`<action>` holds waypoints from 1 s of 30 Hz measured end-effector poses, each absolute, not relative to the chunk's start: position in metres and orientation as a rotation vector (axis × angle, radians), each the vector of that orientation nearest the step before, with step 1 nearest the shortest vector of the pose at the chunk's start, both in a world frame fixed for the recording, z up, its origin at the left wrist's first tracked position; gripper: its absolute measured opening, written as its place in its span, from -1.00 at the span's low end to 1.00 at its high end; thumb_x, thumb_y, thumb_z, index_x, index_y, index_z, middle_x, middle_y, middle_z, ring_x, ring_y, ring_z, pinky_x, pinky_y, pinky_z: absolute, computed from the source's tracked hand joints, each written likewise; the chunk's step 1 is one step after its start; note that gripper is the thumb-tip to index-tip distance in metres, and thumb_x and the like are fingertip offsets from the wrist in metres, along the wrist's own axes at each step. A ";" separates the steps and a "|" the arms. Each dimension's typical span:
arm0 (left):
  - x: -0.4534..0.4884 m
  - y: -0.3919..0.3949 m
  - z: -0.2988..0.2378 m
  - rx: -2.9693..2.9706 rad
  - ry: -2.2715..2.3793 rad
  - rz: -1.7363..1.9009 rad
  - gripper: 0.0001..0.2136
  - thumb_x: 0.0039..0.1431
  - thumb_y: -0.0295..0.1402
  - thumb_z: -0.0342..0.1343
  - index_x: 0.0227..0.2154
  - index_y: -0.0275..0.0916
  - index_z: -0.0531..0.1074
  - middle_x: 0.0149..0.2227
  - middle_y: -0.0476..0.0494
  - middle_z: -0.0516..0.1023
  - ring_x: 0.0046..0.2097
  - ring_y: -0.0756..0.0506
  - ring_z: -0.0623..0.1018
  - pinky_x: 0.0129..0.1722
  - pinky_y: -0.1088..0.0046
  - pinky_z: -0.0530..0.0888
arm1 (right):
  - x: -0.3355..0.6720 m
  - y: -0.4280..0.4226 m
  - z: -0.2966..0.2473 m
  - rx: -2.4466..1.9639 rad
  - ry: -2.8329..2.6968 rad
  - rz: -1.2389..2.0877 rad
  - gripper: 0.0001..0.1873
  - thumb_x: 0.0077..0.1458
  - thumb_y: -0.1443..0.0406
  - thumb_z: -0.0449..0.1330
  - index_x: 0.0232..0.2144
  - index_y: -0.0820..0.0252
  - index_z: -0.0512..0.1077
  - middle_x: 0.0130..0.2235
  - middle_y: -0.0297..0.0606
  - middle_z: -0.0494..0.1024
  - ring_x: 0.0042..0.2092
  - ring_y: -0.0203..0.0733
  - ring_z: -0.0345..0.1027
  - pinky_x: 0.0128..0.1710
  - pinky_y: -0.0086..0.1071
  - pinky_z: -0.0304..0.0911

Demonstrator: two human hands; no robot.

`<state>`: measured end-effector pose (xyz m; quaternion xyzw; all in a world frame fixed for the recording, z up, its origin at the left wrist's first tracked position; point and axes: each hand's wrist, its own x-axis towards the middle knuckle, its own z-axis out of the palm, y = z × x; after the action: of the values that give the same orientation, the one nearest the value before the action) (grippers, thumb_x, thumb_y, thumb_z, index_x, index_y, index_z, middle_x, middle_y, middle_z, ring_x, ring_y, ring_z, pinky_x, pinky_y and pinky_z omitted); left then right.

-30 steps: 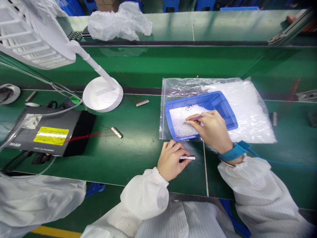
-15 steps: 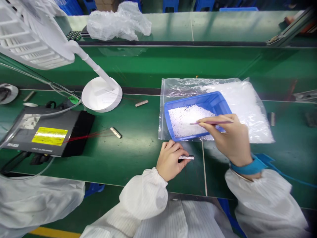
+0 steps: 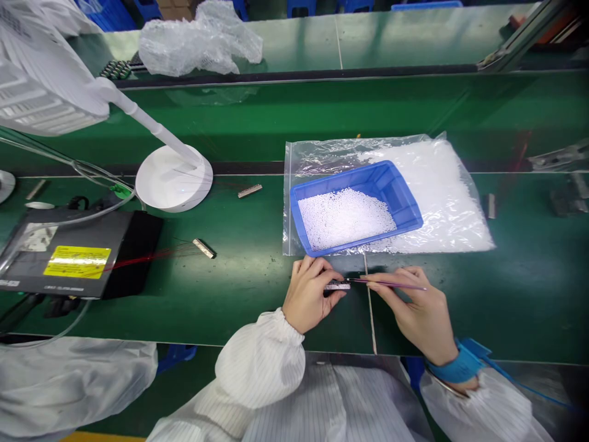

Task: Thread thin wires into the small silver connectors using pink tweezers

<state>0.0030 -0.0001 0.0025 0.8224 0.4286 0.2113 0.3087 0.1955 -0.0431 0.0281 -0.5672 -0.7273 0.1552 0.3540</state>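
My left hand [image 3: 307, 298] rests on the green bench and pinches a small black-and-white strip-shaped part [image 3: 339, 286] between thumb and fingers. My right hand [image 3: 419, 314], with a blue band at its wrist, grips slim pink-purple tweezers [image 3: 396, 284]. Their tip is at the right end of the strip; whether it holds a bead is too small to tell. Just beyond both hands stands a blue plastic bin [image 3: 404, 205], part filled with tiny white beads [image 3: 345, 216]. Under the bin lies a clear zip bag [image 3: 453, 205] of white material.
A white fan's round base [image 3: 175, 190] stands at the left, near a dark box with a yellow label [image 3: 77, 262]. Two small strips [image 3: 204, 248] with thin wires lie between box and bin. A person's white sleeve [image 3: 69, 383] shows at lower left.
My right hand has come from over the beads in the bin down to the strip, bringing the tweezers. My left hand keeps its pinch on the strip. The whole view has shifted slightly.
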 end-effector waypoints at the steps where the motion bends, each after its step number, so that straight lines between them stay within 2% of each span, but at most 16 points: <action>1: 0.004 0.000 0.002 2.178 1.135 0.562 -0.85 0.13 -0.25 0.17 -0.28 -0.19 0.47 -0.29 -0.09 0.44 -0.15 -0.14 0.37 -0.21 0.30 0.22 | 0.194 -0.044 0.027 -1.460 -1.876 0.413 -0.83 0.09 0.40 0.20 -0.24 0.07 0.45 -0.30 -0.39 0.60 -0.42 -0.30 0.30 -0.32 -0.26 0.19; 12: 0.005 -0.001 -0.001 2.159 1.143 0.595 -0.88 0.13 -0.28 0.18 -0.31 -0.19 0.47 -0.32 -0.06 0.45 -0.17 -0.12 0.38 -0.23 0.30 0.21 | 0.192 -0.047 0.022 -1.399 -1.885 0.489 -0.74 0.09 0.44 0.20 -0.17 0.06 0.44 -0.28 -0.39 0.60 -0.43 -0.32 0.29 -0.32 -0.26 0.15; 21: 0.005 0.000 -0.002 2.140 1.159 0.573 -0.88 0.11 -0.27 0.20 -0.32 -0.18 0.48 -0.32 -0.05 0.47 -0.18 -0.11 0.38 -0.22 0.31 0.22 | 0.187 -0.048 0.023 -1.408 -1.927 0.427 -0.76 0.09 0.43 0.19 -0.18 0.09 0.44 -0.32 -0.39 0.60 -0.43 -0.33 0.32 -0.31 -0.27 0.14; 30: 0.006 0.000 -0.001 2.145 1.171 0.580 -0.86 0.12 -0.23 0.19 -0.34 -0.18 0.48 -0.34 -0.05 0.47 -0.20 -0.10 0.38 -0.23 0.31 0.22 | 0.191 -0.050 0.026 -1.452 -1.910 0.431 -0.73 0.09 0.41 0.20 -0.14 0.04 0.43 -0.35 -0.39 0.58 -0.44 -0.29 0.30 -0.33 -0.26 0.15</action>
<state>0.0059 -0.0003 -0.0012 0.8119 0.4434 0.2197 0.3096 0.1907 -0.0502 0.0262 -0.5590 -0.7356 0.1658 0.3449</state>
